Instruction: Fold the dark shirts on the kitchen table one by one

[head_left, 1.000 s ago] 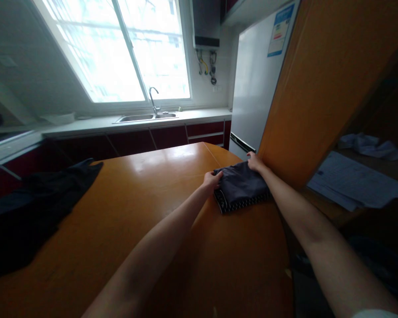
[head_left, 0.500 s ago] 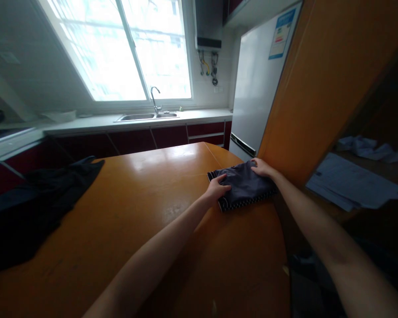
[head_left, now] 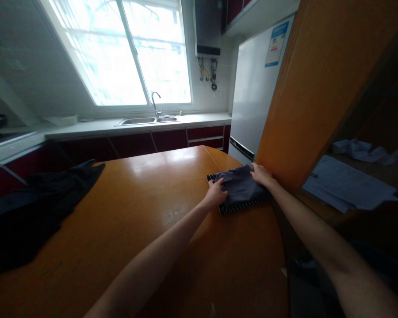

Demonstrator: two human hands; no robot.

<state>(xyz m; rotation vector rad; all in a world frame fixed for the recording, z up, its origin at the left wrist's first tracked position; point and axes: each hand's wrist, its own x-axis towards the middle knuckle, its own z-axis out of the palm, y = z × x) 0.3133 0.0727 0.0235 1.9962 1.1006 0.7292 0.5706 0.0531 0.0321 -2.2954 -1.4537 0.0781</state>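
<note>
A dark grey folded garment [head_left: 240, 182] lies on the wooden table, close to its right edge. Black fabric with small white marks shows along its near and left borders. My left hand [head_left: 215, 193] rests on the garment's left side, thumb and fingers spread over the cloth. At the far right corner, my right hand [head_left: 261, 174] touches the cloth with thumb and fingers apart. The undersides of both hands are hidden. What kind of garment it is I cannot tell.
More dark clothing [head_left: 49, 198] is heaped at the left of the wooden table [head_left: 146, 203]. A wooden panel [head_left: 305, 88] and a fridge [head_left: 252, 88] stand beyond the right edge. Papers [head_left: 348, 185] lie on a shelf to the right. A sink [head_left: 137, 120] is in the back counter.
The view has tilted up slightly, so the scene sits a little lower. Both hands stay on the garment, with only slight shifts of the fingers.
</note>
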